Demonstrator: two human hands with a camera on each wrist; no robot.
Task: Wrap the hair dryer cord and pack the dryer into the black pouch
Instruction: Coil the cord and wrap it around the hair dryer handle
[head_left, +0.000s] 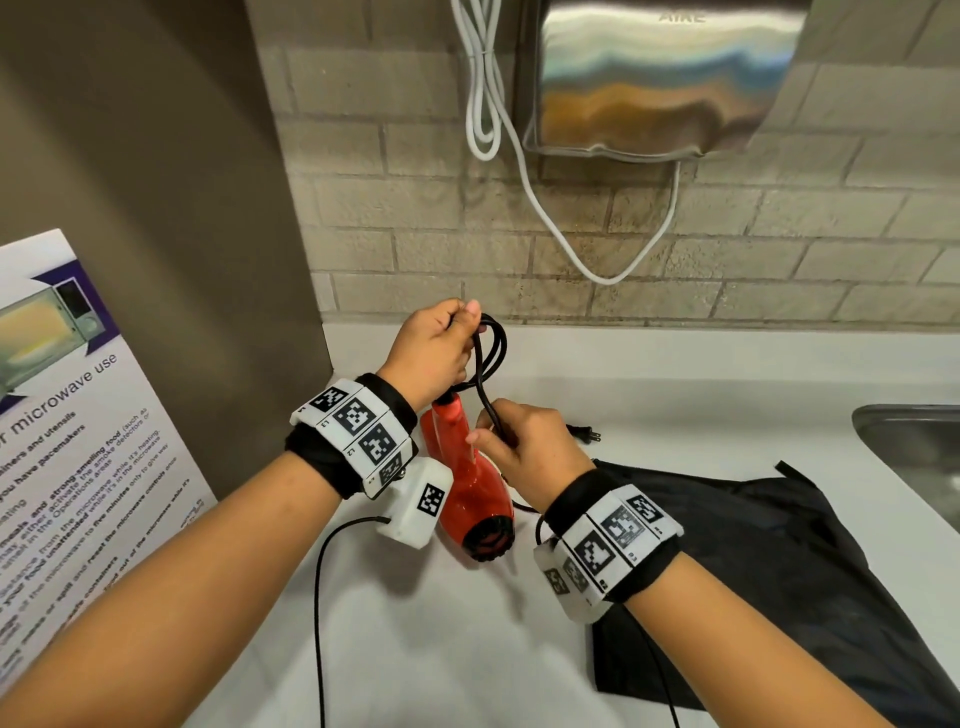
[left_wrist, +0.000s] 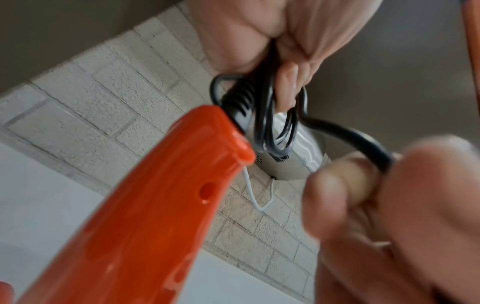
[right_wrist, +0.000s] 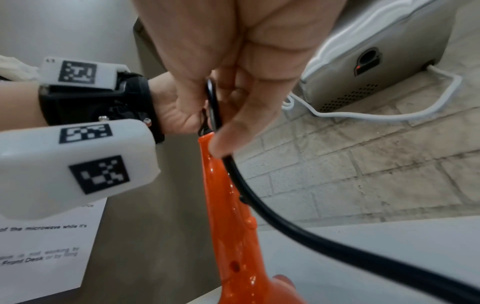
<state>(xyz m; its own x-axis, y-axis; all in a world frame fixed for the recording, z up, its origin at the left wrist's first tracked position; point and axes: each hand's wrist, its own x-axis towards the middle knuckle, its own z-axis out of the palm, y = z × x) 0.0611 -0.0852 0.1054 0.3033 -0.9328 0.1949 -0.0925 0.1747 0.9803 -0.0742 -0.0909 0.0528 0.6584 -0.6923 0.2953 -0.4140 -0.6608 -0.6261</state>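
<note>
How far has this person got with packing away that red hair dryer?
Partly done: a few loops of the black cord are gathered in the left hand above the hair dryer. In hand: the right hand feeds more cord. Left: the plug end lies loose on the counter, and the black pouch lies flat, dryer not inside.

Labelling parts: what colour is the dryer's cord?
Black cord; clearest in the left wrist view, against the orange-red dryer.
</note>
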